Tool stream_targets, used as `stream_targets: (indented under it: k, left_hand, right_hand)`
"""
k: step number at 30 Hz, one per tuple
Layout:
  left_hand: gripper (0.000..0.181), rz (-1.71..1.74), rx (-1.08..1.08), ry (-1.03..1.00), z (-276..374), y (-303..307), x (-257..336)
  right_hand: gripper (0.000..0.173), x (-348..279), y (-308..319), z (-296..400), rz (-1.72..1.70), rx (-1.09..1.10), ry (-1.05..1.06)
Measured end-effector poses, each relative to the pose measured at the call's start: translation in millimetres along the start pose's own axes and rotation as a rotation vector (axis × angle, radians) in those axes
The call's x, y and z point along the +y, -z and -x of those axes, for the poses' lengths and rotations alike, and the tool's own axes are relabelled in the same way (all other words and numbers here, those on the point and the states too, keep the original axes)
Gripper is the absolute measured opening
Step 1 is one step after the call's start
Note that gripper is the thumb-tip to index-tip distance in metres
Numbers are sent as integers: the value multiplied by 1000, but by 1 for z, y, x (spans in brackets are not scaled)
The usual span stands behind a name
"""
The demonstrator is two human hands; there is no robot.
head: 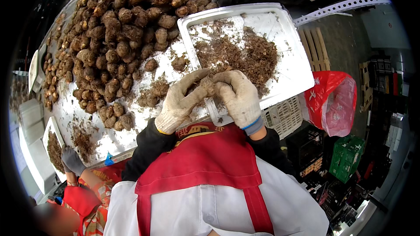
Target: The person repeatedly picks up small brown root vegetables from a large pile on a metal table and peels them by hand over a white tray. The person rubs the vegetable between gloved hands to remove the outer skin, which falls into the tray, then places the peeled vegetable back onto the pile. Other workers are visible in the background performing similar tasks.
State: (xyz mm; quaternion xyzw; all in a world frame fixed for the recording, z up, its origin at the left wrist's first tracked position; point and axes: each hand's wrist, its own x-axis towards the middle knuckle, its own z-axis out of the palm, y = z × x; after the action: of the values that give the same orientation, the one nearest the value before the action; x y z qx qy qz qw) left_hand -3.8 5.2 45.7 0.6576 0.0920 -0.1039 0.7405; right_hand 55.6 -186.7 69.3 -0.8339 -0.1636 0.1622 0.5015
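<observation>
A small brown taro corm is pinched between the fingertips of both my hands, over the near left rim of a white foam tray. My left hand, in a dirty white knitted glove, grips it from the left. From the right, the gloved fingers of my right hand close on it too. Brown fibrous peelings lie in the tray beyond my hands. Several loose corms rest on the white tabletop just left of my left hand.
A big heap of taro corms covers the table's far left. At lower left, a co-worker's grey-gloved hand is beside another tray of peelings. A red plastic bag, a white crate and a green crate stand right.
</observation>
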Motion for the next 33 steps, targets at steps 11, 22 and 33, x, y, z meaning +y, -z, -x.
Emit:
stream_targets:
  k: [11,22,33]
  left_hand:
    - [54,-235,131,-100,2,1,0]
    - [56,-405,198,-186,6,5,-6]
    - [48,-521,181,-409,5,0,-14]
  right_hand:
    - [32,-3,-2,0,81,106,65]
    - [22,-1,-11,5,185,-112,243]
    - [24,-8,-27,-14,435,25,241]
